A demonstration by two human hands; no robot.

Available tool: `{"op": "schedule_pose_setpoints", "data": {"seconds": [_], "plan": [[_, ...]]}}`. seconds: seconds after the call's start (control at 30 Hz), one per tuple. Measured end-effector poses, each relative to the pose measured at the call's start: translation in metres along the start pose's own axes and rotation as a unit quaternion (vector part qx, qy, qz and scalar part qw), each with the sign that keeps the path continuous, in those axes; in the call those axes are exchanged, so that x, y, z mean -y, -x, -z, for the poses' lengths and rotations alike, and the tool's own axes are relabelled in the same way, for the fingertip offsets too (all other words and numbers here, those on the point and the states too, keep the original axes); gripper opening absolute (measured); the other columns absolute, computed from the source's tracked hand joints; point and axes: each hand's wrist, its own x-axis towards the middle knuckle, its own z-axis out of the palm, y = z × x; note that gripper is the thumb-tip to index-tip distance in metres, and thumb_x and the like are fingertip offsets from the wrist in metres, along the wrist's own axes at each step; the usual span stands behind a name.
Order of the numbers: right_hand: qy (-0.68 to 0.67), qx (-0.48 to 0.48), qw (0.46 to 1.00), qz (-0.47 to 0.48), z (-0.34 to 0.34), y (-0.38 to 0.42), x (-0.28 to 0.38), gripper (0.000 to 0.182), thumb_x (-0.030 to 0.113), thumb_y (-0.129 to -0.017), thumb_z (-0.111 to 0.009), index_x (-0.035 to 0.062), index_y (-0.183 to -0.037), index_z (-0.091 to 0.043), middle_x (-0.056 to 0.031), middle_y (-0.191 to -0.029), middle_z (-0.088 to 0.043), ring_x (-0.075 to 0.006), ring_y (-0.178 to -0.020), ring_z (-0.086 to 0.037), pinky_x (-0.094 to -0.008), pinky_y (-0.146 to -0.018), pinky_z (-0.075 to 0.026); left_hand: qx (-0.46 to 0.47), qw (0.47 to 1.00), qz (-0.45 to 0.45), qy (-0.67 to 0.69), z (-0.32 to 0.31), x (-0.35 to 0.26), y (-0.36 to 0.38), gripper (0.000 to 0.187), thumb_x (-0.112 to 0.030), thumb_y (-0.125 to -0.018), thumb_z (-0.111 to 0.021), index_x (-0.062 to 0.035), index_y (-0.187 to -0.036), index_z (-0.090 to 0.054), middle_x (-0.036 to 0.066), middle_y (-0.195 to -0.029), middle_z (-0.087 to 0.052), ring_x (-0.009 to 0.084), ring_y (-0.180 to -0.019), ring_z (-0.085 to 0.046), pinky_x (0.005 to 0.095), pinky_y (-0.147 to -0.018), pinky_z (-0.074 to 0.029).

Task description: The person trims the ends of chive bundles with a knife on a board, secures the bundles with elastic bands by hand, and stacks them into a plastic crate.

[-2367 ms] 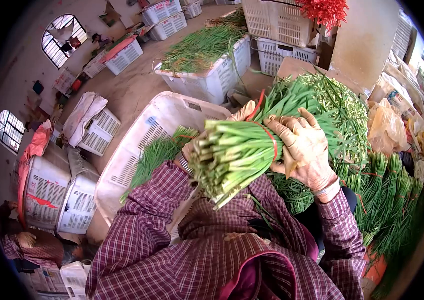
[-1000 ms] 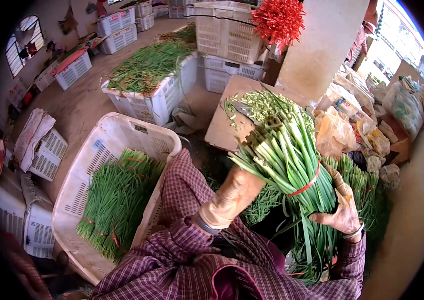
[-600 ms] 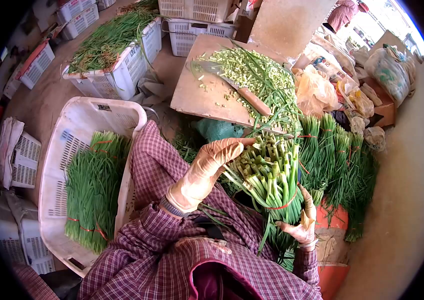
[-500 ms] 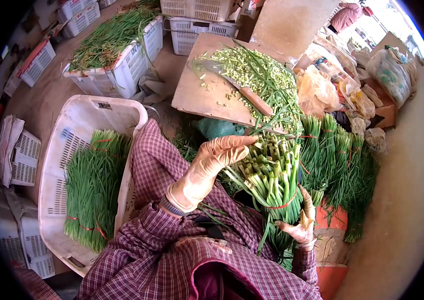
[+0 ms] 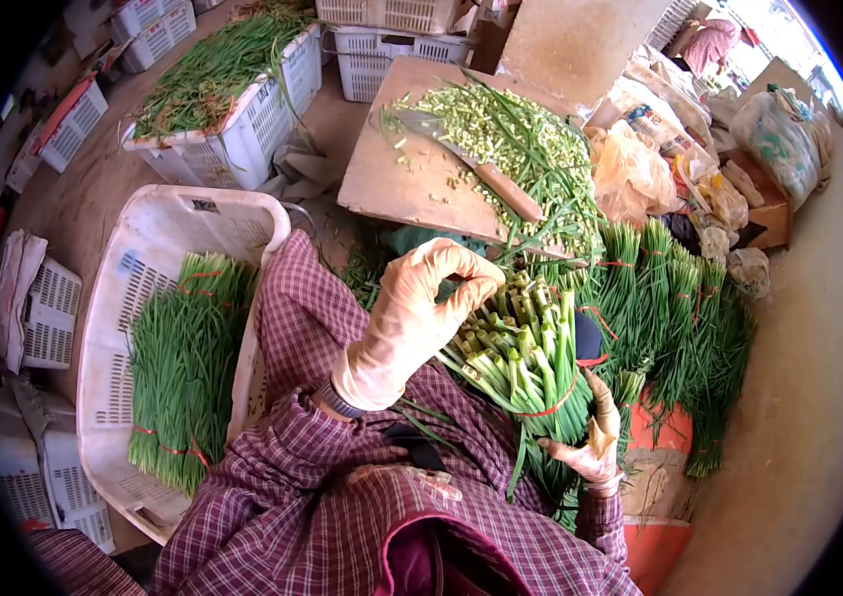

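Observation:
My right hand (image 5: 592, 432), in a thin glove, wraps round a bunch of garlic chives (image 5: 531, 368) tied with a red band. The pale cut stem ends point up and away from me, and the green leaves hang below the hand. Just left of the stem ends is my gloved left hand (image 5: 421, 303), a dark band on its wrist. Its thumb and fingers are curled into a pinch; whatever lies between the fingertips is too small to make out. Beyond the hands, a knife (image 5: 506, 192) with a wooden handle rests on a board (image 5: 406, 189) among chopped stem pieces (image 5: 486, 119).
At my left stands a white plastic basket (image 5: 103, 397) with tied chive bunches (image 5: 188, 377) inside. More bunches (image 5: 680, 308) lie at the right on an orange support (image 5: 660, 427). A crate (image 5: 267, 124) heaped with loose greens and plastic bags (image 5: 630, 169) are farther off.
My left hand has risen slightly, and its extended fingers have curled into a pinch. My right hand still holds the bunch, which has tilted a little.

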Motion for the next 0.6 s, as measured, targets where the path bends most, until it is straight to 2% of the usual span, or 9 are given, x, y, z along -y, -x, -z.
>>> {"op": "schedule_pose_setpoints", "data": {"seconds": [0.07, 0.1, 0.13, 0.17, 0.23, 0.3, 0.43, 0.53, 0.6], "plan": [[0.004, -0.002, 1.000, -0.008, 0.002, 0.003, -0.006, 0.105, 0.022, -0.057, -0.094, 0.0005, -0.145, -0.039, -0.0137, -0.140, -0.052, -0.0256, -0.128, -0.052, -0.0408, -0.112, -0.039, -0.039, 0.996, -0.032, -0.069, 0.006, 0.004, 0.000, 0.009, 0.000, -0.086, -0.073, -0.0026, -0.092, -0.067, 0.004, -0.085, -0.071, 0.0127, -0.079, -0.066, 0.0276, -0.070, -0.054], [0.008, -0.006, 1.000, -0.013, 0.003, 0.004, -0.007, 0.105, 0.022, -0.057, -0.094, 0.0004, -0.145, -0.039, -0.0136, -0.138, -0.053, -0.0254, -0.127, -0.053, -0.0406, -0.112, -0.040, -0.063, 0.997, -0.032, -0.040, 0.017, 0.012, -0.005, 0.007, -0.004, -0.088, -0.073, -0.0029, -0.093, -0.067, 0.004, -0.086, -0.072, 0.0114, -0.079, -0.066, 0.0260, -0.070, -0.055], [0.072, 0.004, 0.997, 0.005, 0.004, 0.003, 0.000, 0.106, 0.021, -0.057, -0.093, 0.0004, -0.145, -0.039, -0.0137, -0.139, -0.052, -0.0254, -0.127, -0.052, -0.0407, -0.112, -0.040, -0.082, 0.993, 0.056, 0.069, 0.031, 0.018, -0.007, 0.008, -0.008, -0.091, -0.072, -0.0021, -0.094, -0.067, 0.004, -0.087, -0.072, 0.0099, -0.079, -0.066, 0.0241, -0.072, -0.055], [0.072, 0.004, 0.997, 0.005, 0.002, 0.003, 0.003, 0.106, 0.021, -0.057, -0.093, 0.0004, -0.145, -0.039, -0.0137, -0.139, -0.052, -0.0254, -0.127, -0.052, -0.0407, -0.112, -0.040, -0.120, 0.986, 0.031, 0.113, 0.043, 0.021, -0.012, 0.013, -0.013, -0.093, -0.071, -0.0010, -0.098, -0.068, 0.004, -0.087, -0.072, 0.0091, -0.079, -0.065, 0.0233, -0.074, -0.055], [-0.077, -0.032, 0.996, -0.043, -0.004, 0.004, 0.005, 0.102, 0.008, -0.056, -0.092, 0.0015, -0.145, -0.042, -0.0116, -0.137, -0.053, -0.0243, -0.127, -0.053, -0.0394, -0.111, -0.040, -0.096, 0.990, 0.072, 0.077, 0.070, 0.024, -0.016, 0.018, -0.019, -0.093, -0.071, -0.0012, -0.097, -0.070, 0.004, -0.087, -0.072, 0.0093, -0.079, -0.066, 0.0231, -0.075, -0.054], [-0.093, -0.038, 0.994, -0.047, -0.004, 0.004, 0.003, 0.101, 0.008, -0.057, -0.092, 0.0011, -0.145, -0.041, -0.0117, -0.137, -0.053, -0.0244, -0.128, -0.052, -0.0398, -0.112, -0.040, 0.056, 0.990, 0.099, 0.082, 0.073, 0.010, -0.013, 0.022, -0.022, -0.094, -0.070, 0.0001, -0.094, -0.070, 0.003, -0.089, -0.070, 0.0093, -0.084, -0.065, 0.0237, -0.076, -0.052], [-0.017, -0.018, 1.000, -0.005, -0.001, 0.002, -0.002, 0.099, 0.013, -0.057, -0.092, 0.0019, -0.143, -0.044, -0.0117, -0.134, -0.054, -0.0230, -0.124, -0.054, -0.0388, -0.108, -0.043, 0.144, 0.981, 0.082, 0.106, 0.038, -0.021, -0.004, 0.028, -0.018, -0.087, -0.077, -0.0025, -0.110, -0.073, 0.004, -0.095, -0.067, 0.0103, -0.085, -0.064, 0.0247, -0.075, -0.052], [0.027, -0.017, 0.999, -0.008, -0.002, 0.000, 0.005, 0.099, 0.013, -0.056, -0.093, 0.0019, -0.142, -0.046, -0.0091, -0.130, -0.056, -0.0208, -0.120, -0.056, -0.0373, -0.107, -0.044, 0.181, 0.983, 0.020, -0.025, 0.030, -0.035, -0.006, 0.024, -0.011, -0.080, -0.081, -0.0051, -0.103, -0.076, 0.005, -0.088, -0.068, 0.0132, -0.082, -0.064, 0.0262, -0.070, -0.052], [0.086, -0.007, 0.996, -0.009, 0.002, 0.003, -0.009, 0.101, 0.028, -0.058, -0.092, -0.0012, -0.142, -0.045, -0.0115, -0.127, -0.058, -0.0226, -0.117, -0.057, -0.0354, -0.106, -0.043, 0.173, 0.984, 0.005, -0.048, 0.026, -0.032, -0.005, 0.023, -0.009, -0.079, -0.081, -0.0060, -0.101, -0.077, 0.005, -0.084, -0.069, 0.0152, -0.080, -0.065, 0.0274, -0.070, -0.051]]}}
